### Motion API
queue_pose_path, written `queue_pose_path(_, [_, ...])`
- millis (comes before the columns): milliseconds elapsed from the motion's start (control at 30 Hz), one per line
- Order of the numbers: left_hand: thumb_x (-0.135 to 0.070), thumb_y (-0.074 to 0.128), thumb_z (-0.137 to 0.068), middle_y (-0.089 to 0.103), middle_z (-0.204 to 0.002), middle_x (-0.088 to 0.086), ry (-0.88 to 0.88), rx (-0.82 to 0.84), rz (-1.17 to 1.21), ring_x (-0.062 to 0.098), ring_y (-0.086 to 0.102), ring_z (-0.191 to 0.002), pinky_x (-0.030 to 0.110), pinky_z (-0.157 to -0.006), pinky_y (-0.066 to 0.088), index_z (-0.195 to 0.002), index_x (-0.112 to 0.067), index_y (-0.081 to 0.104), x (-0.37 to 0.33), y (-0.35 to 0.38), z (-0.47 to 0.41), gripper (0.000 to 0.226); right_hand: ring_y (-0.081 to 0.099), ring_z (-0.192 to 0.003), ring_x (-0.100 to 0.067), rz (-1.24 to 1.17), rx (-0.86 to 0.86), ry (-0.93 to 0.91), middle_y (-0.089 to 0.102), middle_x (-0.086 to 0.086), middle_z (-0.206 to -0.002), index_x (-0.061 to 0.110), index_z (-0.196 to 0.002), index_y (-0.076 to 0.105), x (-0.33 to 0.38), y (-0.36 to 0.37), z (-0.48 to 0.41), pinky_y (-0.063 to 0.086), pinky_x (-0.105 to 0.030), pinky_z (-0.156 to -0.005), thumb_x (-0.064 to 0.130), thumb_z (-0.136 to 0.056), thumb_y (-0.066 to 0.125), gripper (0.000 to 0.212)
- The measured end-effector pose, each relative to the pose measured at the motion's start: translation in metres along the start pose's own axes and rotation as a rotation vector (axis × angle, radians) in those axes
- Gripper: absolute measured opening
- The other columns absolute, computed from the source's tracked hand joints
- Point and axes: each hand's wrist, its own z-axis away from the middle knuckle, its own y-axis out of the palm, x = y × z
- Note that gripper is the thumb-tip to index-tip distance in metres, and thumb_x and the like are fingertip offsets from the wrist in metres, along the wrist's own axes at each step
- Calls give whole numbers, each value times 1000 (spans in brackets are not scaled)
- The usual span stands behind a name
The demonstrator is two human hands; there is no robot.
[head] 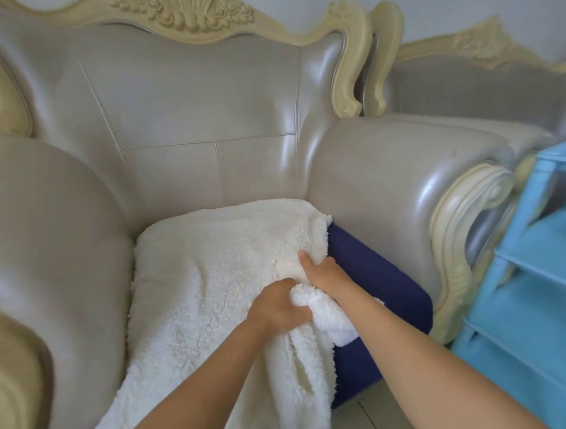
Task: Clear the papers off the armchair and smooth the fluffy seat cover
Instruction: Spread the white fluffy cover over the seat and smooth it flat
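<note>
— Forearms reach in from the bottom edge, and both hands meet on the fluffy seat cover (213,276). What are they doing?

— Left hand (280,307) has its fingers curled tight round a bunched fold. Right hand (323,272) pinches the cover's right edge, thumb on top; its other fingers are hidden under the fleece.

— Any papers?

— None show on the armchair (182,110), so that half looks done. Smoothing is not. The cover lies on the seat but is gathered leftward and rumpled in the middle, with its front hanging over the seat's front edge.

— And the right side?

— Bare navy cushion (386,285) shows from the back corner to the front. The cover probably has to be drawn across toward the right armrest (392,174).

— Room for that?

— It's open above the seat. Armrests hem both sides, and a blue shelf (532,309) stands just beside the right one.
</note>
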Motion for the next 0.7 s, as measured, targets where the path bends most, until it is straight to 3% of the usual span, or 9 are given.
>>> queue_pose_path(133, [-40, 57, -62, 65, -98, -9, 32, 43, 110, 11, 62, -91, 34, -87, 53, -103, -26, 60, -8, 5, 9, 43, 53, -117, -30, -195, -55, 155, 54, -17, -132, 0, -134, 47, -8, -11, 5, 40, -35, -98, 51, -100, 10, 71])
queue_pose_path(167, [-38, 58, -65, 64, -98, -9, 43, 53, 130, 11, 62, -93, 33, -88, 52, -104, -26, 58, -9, 6, 10, 40, 56, -113, -29, -223, -62, 170, 57, -16, -128, 1, -133, 48, -12, -14, 4, 43, -35, -95, 47, -101, 14, 66])
queue_pose_path(267, [-35, 62, -74, 60, -111, -6, 76, 123, 120, 13, 58, -102, 29, -92, 48, -119, -25, 48, -18, 10, 12, 47, 58, -77, -18, -271, -19, 156, 60, -4, -89, 6, -112, 57, -26, -30, 8, 45, -28, -61, 48, -95, 39, 49])
queue_pose_path(333, [-39, 63, -73, 54, -123, -6, 97, 179, 84, 13, 54, -111, 28, -94, 46, -133, -21, 37, -23, 17, 10, 68, 59, -76, -16, -365, -51, 83, 61, -2, -84, 11, -100, 57, -35, -42, 13, 50, -29, -65, 49, -88, 57, 39])
queue_pose_path(400, [-39, 68, -75, 50, -121, -9, 124, 211, 41, 9, 51, -108, 27, -92, 45, -129, -22, 34, -30, 24, 11, 66, 61, -83, -18, -446, -176, -36, 63, -2, -86, 11, -93, 58, -45, -53, 16, 53, -32, -80, 39, -81, 71, 33])
queue_pose_path(433, [-41, 70, -74, 48, -117, -9, 139, 211, -4, 9, 50, -105, 27, -90, 46, -127, -21, 35, -32, 29, 10, 66, 58, -83, -18, -440, -269, -82, 60, 1, -85, 13, -90, 55, -50, -58, 17, 51, -32, -80, 32, -79, 74, 29])
queue_pose_path(500, [-51, 72, -70, 46, -116, -7, 162, 180, -134, 11, 47, -102, 27, -86, 45, -129, -20, 35, -37, 37, 8, 76, 53, -80, -17, -352, -456, -150, 54, 6, -84, 15, -90, 50, -58, -67, 16, 45, -28, -70, 20, -79, 73, 26])
queue_pose_path(600, [-64, 70, -67, 39, -137, -5, 152, 170, -259, 16, 44, -120, 29, -94, 41, -145, -19, 19, -41, 48, 4, 103, 51, -78, -17, -259, -655, -223, 52, 8, -84, 19, -87, 48, -71, -77, 17, 35, -22, -57, 9, -82, 63, 19])
queue_pose_path(700, [-78, 63, -61, 32, -146, -5, 175, 214, -371, 18, 40, -129, 36, -103, 36, -149, -25, 8, -46, 57, 0, 116, 50, -77, -16, -86, -789, -237, 52, 10, -88, 21, -87, 50, -87, -87, 19, 32, -24, -56, 6, -83, 59, 18])
